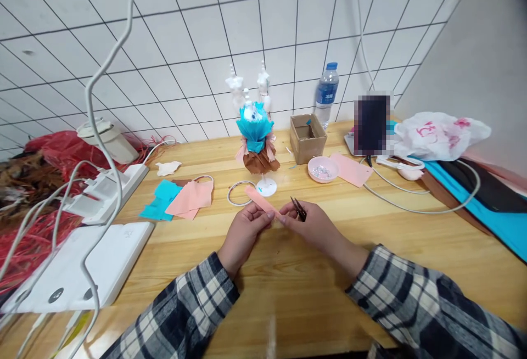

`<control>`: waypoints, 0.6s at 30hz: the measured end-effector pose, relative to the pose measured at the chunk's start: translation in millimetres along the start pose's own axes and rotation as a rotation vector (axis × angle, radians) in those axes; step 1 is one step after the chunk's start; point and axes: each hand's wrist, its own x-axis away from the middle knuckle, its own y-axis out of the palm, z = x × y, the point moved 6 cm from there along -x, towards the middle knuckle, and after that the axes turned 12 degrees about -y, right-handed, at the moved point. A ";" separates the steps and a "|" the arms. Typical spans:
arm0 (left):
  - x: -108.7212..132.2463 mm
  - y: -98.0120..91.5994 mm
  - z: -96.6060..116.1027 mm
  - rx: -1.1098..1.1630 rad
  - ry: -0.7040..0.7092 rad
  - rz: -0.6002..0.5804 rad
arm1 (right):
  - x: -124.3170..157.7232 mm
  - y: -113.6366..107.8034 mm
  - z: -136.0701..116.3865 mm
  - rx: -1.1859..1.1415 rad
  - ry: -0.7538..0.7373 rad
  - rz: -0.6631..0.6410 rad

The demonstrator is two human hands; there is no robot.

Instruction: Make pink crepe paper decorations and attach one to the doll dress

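Both of my hands meet over the middle of the wooden table (288, 293). My left hand (246, 227) pinches a long pink paper strip (260, 198) that points up and to the left. My right hand (313, 224) grips the other end of the strip and also holds dark tweezers (299, 208) between its fingers. Just behind them stands a small doll (257, 138) dressed in blue and brown paper on a white round base (266, 186). A white wire ring (237, 193) lies beside the base.
Blue and pink paper pieces (181, 198) lie to the left, near a white power strip (107, 188) and cables. At the back stand a cardboard box (308, 137), a pink dish of beads (323, 169), a water bottle (326, 94), a phone (372, 124) and a plastic bag (440, 135).
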 end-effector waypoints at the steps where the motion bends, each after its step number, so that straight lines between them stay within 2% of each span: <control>1: -0.1 -0.4 -0.4 -0.007 0.000 0.003 | 0.0 0.1 0.6 -0.002 0.005 0.005; 13: 7.3 2.7 2.1 -0.042 -0.036 -0.005 | -2.0 -0.5 3.0 0.024 -0.020 -0.043; 18: 5.1 1.2 -1.0 -0.091 -0.066 0.036 | -0.8 0.6 1.5 0.046 -0.042 -0.067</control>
